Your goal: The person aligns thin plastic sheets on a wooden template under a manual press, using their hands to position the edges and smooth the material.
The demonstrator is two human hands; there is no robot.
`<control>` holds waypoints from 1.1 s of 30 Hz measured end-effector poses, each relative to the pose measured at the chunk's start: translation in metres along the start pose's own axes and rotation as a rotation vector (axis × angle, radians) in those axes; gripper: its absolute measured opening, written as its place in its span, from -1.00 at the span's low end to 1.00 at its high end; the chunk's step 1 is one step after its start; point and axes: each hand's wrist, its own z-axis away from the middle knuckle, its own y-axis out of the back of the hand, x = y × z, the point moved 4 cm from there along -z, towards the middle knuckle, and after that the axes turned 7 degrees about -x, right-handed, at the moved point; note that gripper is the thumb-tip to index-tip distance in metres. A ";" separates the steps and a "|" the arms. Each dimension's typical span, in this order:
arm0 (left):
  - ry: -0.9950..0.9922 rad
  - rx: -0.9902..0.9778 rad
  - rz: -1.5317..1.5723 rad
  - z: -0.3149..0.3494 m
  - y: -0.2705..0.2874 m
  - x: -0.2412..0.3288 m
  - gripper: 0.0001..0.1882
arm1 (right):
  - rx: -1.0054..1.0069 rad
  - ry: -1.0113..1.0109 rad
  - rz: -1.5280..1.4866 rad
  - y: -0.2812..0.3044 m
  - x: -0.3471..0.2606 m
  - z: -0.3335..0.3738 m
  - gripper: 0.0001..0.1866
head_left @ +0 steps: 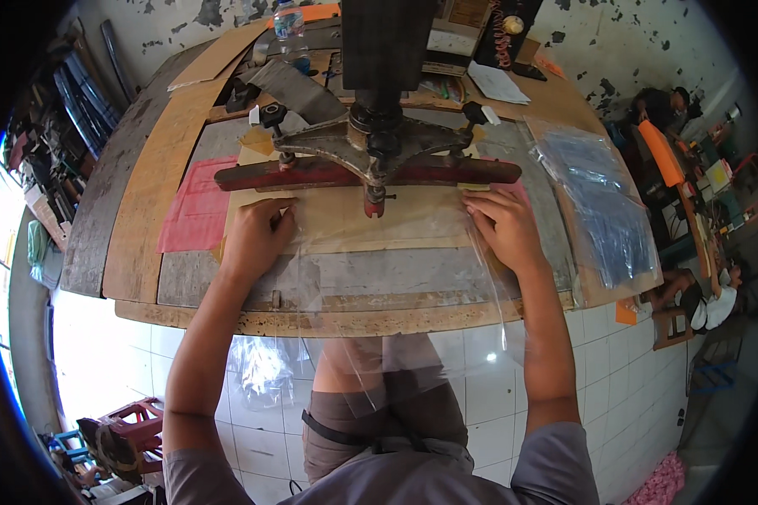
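Note:
A transparent plastic sheet [362, 282] lies on the table under the press and hangs over its front edge toward my lap. My left hand [259, 234] is closed at the sheet's left edge, thumb and fingers together. On the other side, my right hand [509, 229] pinches the right edge in the same way. Just beyond my fingertips runs the long red bar [328, 174] of a press, carried by a dark metal bracket [375, 151]. Beneath the sheet is a tan strip [379, 240], with a pink sheet [195, 206] showing at its left.
Stacked transparent plastic pieces [594, 202] lie at the table's right. At the back stand a water bottle [289, 23] and a box with a dial [453, 42]. Cardboard [219, 59] lies back left. Two people [664, 105] are at the far right. Red stools [143, 421] stand lower left.

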 end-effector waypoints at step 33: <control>-0.125 0.220 -0.164 0.149 0.014 0.003 -0.53 | 0.525 -0.396 0.199 -0.032 -0.047 0.199 -0.55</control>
